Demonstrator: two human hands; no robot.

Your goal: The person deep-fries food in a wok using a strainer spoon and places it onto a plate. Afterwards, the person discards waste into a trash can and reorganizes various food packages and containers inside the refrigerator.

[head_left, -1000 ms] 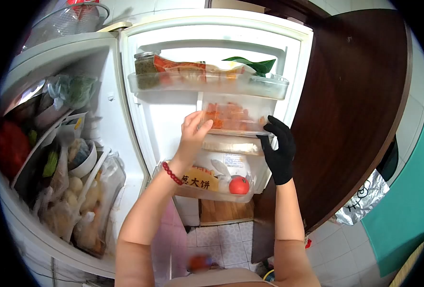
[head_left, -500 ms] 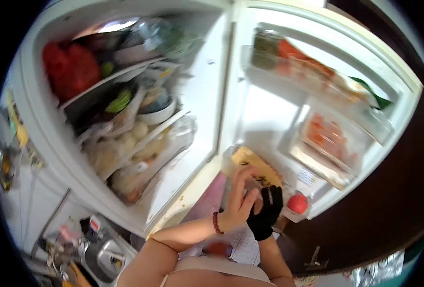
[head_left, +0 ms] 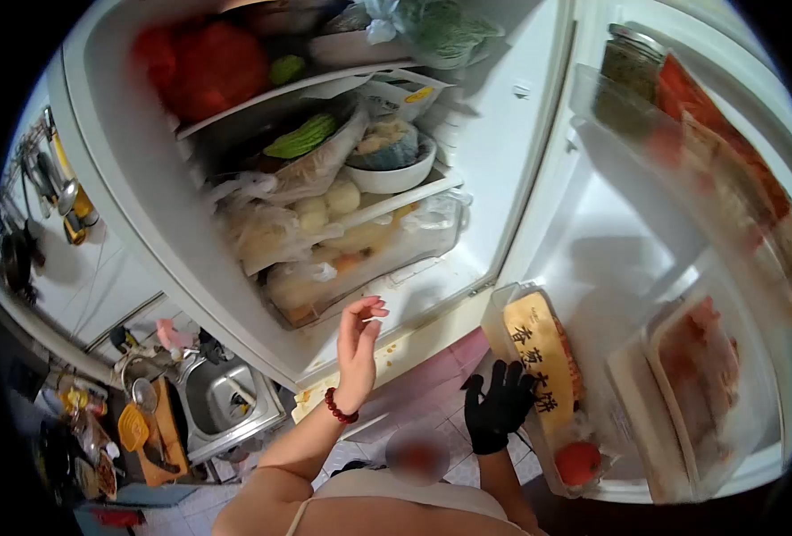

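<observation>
My left hand (head_left: pixel 358 353), bare with a red bead bracelet, is raised before the lower front of an open fridge (head_left: pixel 427 313). Its fingers are loosely bent and apart, with nothing in them. My right hand (head_left: pixel 499 406) wears a black glove and has its fingers spread. The fingertips are right at a yellow packet (head_left: pixel 528 326) with dark printed characters, which stands in the low bin of the fridge door. Closer to me in that same bin lies a round red fruit (head_left: pixel 578 463).
Fridge shelves hold a red bag (head_left: pixel 204 67), a bitter melon (head_left: pixel 300 137), a white bowl (head_left: pixel 396 179) and leafy greens (head_left: pixel 450 36). The swung-out door carries a jar (head_left: pixel 630 62) and a clear tray (head_left: pixel 695 393) of reddish food. A metal sink (head_left: pixel 213 389) is at lower left.
My hands were close together by the yellow packet and have parted. The left hand has moved left to the fridge front; the right hand's fingers have spread. The view has turned left.
</observation>
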